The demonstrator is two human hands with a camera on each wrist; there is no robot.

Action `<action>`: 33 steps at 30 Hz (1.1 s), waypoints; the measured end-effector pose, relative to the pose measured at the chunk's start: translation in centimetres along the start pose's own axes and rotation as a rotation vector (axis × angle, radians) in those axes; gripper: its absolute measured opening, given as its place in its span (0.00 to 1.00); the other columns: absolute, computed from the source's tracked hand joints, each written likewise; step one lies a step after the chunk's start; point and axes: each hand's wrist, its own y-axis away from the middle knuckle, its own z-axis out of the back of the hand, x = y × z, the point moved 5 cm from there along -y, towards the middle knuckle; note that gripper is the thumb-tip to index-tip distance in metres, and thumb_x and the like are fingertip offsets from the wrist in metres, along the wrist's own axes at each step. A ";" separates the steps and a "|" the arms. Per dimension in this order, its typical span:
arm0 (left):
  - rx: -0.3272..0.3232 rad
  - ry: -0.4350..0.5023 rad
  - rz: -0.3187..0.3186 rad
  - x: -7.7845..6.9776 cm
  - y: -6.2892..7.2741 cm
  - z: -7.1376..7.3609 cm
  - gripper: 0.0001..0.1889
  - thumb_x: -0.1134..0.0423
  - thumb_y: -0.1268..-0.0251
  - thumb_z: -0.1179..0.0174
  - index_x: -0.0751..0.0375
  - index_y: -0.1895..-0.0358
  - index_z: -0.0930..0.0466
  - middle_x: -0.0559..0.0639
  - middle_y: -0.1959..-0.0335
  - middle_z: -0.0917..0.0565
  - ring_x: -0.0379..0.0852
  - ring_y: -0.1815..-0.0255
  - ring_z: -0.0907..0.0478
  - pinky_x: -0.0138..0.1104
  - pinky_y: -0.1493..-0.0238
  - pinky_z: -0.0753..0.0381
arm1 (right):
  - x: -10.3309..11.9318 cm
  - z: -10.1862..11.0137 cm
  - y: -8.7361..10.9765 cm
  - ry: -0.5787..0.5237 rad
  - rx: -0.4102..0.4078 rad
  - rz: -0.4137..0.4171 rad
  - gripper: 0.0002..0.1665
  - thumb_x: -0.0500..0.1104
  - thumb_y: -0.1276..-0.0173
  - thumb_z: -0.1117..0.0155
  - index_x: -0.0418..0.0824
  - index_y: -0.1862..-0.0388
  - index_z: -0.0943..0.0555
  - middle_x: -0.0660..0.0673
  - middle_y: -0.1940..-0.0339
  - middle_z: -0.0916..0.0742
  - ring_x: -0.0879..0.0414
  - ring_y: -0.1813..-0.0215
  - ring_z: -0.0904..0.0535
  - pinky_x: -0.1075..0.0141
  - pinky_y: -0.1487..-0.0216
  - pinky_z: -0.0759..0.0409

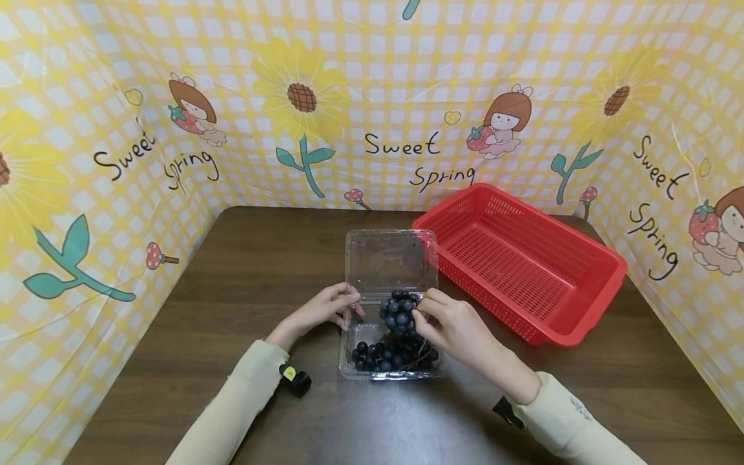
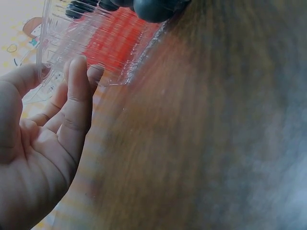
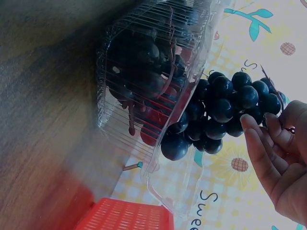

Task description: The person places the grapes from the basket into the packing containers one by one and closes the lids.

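A clear plastic clamshell box [image 1: 367, 330] lies open on the table, its lid [image 1: 391, 263] folded back on the far side. My left hand [image 1: 322, 312] is at the box's left side; in the left wrist view, thumb and fingers [image 2: 79, 91] pinch the rim. A bunch of dark grapes [image 1: 398, 312] hangs from my right hand [image 1: 459, 326], which pinches it by the stem. In the right wrist view this bunch [image 3: 223, 110] rises above the box's rim, its lower grapes close to it. More dark grapes [image 1: 380, 361] lie in the box's bottom.
A red plastic basket [image 1: 601, 300] with slotted walls stands behind and right of the box, its near left corner close to the lid. Around the brown wooden table [image 1: 232, 258] hangs a yellow checked cloth [image 1: 401, 77] with printed flowers.
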 end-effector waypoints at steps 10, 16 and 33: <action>-0.008 0.004 0.006 -0.2 0.1 -0.1 0.19 0.54 0.29 0.52 0.68 0.49 0.36 0.68 0.58 0.18 0.41 0.79 0.24 0.34 0.75 0.18 | 0.3 -0.5 0.1 -0.019 0.028 0.004 0.08 0.38 0.39 0.44 0.45 0.77 0.24 0.54 0.76 0.26 0.68 0.79 0.33 0.79 0.78 0.32; -0.002 0.000 0.000 -0.3 0.2 -0.1 0.20 0.53 0.29 0.52 0.69 0.50 0.35 0.67 0.58 0.18 0.41 0.79 0.23 0.35 0.74 0.18 | 0.2 -0.7 0.2 -0.029 0.035 0.005 0.08 0.38 0.38 0.44 0.45 0.77 0.24 0.54 0.75 0.25 0.68 0.78 0.33 0.80 0.78 0.32; 0.005 0.011 0.017 -1.7 0.7 -0.6 0.16 0.60 0.27 0.54 0.72 0.49 0.36 0.71 0.57 0.20 0.42 0.79 0.24 0.35 0.74 0.18 | 0.2 -1.6 0.2 -0.044 0.069 0.002 0.07 0.39 0.37 0.44 0.44 0.76 0.23 0.53 0.75 0.25 0.68 0.79 0.34 0.81 0.80 0.33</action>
